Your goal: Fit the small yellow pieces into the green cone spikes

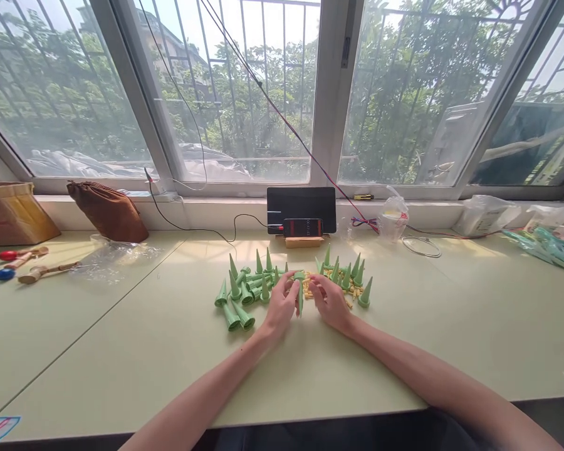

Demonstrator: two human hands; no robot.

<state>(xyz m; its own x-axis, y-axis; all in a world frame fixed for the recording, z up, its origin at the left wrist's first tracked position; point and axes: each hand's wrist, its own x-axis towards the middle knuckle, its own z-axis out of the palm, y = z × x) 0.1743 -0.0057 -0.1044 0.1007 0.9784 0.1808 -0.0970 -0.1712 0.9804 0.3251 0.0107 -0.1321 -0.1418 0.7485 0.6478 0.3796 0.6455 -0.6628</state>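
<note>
My left hand (282, 302) is closed around a green plastic spike (301, 299), its point hanging down and its wider end up. Just right of it, my right hand (329, 300) has its fingers curled together; whatever they hold, if anything, is too small to make out. Small yellow pieces (307, 287) lie on the table between and behind the hands. More green spikes (242, 316) lie or stand in a group left of my left hand. Another group of green spikes (365, 293) stands behind and right of my right hand, among yellow pieces.
Behind the spikes, a phone (303, 227) leans on a dark tablet (301, 199) on a small stand. A brown pouch (108, 212), wooden toys (47, 271) and clear plastic (108, 258) lie left. A plastic-wrapped cup (395, 216) and bags (552, 247) are right.
</note>
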